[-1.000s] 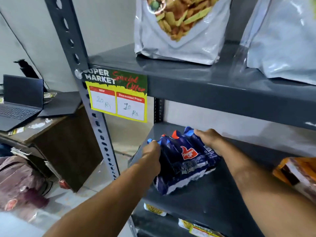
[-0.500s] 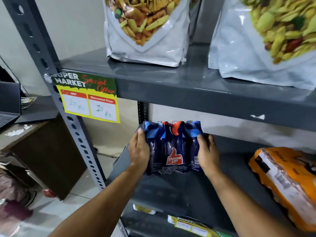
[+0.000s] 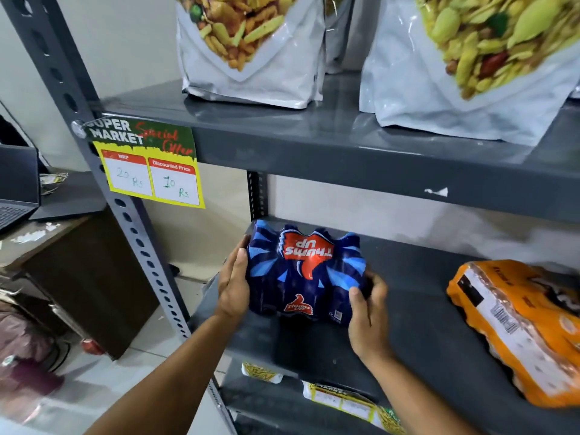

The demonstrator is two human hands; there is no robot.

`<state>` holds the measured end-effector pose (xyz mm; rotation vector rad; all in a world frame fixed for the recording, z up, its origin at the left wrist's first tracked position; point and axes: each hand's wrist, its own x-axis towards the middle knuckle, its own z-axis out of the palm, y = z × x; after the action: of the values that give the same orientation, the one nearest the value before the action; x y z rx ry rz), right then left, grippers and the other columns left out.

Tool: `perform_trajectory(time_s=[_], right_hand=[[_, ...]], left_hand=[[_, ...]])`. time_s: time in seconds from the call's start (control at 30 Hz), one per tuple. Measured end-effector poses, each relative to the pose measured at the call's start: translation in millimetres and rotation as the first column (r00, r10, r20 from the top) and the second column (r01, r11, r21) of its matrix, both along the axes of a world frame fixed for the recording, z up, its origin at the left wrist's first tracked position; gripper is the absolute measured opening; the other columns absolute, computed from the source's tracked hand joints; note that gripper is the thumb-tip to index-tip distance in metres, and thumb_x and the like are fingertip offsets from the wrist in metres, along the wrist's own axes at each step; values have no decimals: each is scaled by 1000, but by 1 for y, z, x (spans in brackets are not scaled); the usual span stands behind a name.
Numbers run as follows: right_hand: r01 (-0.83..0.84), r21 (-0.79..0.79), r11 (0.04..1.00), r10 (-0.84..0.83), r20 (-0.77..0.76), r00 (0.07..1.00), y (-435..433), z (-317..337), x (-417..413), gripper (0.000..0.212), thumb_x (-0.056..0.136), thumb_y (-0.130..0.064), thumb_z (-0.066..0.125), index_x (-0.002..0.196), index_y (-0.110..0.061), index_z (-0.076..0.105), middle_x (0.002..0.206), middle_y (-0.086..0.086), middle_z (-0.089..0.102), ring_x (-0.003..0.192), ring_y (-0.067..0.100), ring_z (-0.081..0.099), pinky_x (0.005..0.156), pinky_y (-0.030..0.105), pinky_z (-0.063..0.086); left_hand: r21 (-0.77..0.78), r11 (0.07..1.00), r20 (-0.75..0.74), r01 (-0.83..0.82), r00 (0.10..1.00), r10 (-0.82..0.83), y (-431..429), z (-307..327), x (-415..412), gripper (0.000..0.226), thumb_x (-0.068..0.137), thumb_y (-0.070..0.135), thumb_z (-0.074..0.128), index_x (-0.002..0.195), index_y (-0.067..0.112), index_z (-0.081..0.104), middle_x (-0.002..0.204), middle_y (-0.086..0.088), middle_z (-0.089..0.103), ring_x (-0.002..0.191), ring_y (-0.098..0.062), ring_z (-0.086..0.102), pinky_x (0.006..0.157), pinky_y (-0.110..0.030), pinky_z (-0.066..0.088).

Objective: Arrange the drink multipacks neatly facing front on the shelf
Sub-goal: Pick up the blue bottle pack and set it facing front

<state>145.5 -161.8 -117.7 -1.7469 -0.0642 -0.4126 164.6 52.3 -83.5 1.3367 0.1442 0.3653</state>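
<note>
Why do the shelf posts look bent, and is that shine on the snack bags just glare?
Head view: the wide-angle lens bows the shelf post near the edge; soft overhead light leaves glare on the white snack bags and the upper shelf; the blue drink multipack between the left hand and right hand is fairly sharp, while the floor corner is blurred.

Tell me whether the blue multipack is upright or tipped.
Tipped back: the blue multipack shows its large red logo upside down, held between left hand and right hand.
</note>
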Motion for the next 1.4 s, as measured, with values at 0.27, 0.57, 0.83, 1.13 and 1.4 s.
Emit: perform_trajectory(time_s=[0.27,0.57,0.83,1.13,1.4], right_hand=[[120,-159,980,-68,304,950,7,17,-21,45,95,-28,46,134,-8,52,137,0,48,132,11,44,111,26,33],[138,-273,952,-47,316,948,-6,23,-5,41,93,-29,48,128,-12,63,132,-1,60,125,9,53,106,19,39],[13,-212,977,0,60,998,-1,63,48,35,97,-37,51,113,-14,71,112,4,74,108,17,67,92,23,49],[-375,-336,864,287,-282,915,45,96,88,58,91,-64,38,122,-23,66,116,5,72,100,17,66,91,33,50],[-36,71,997,38,-20,999,26,79,16,62,91,-56,42,144,-22,43,148,0,48,133,12,47,115,41,34]], left_hand=[[52,992,-256,115,962,-99,12,51,30,34,100,36,47,87,14,70,85,-10,73,74,-25,69,64,-30,60],[44,999,-275,-1,961,13,-4,60,-1,32,101,37,45,82,19,62,79,-5,69,71,-21,67,59,-28,59],[393,912,-116,-116,978,174,-13,25,-80,25,102,19,46,118,14,66,96,7,69,89,8,67,70,-6,48],[483,874,-38,-49,996,77,-51,-8,-138,43,93,29,49,136,35,56,137,15,60,130,2,50,107,-30,45],[178,965,-262,-191,937,233,1,50,-32,52,102,46,33,146,21,44,153,1,42,136,-15,40,114,-34,28]])
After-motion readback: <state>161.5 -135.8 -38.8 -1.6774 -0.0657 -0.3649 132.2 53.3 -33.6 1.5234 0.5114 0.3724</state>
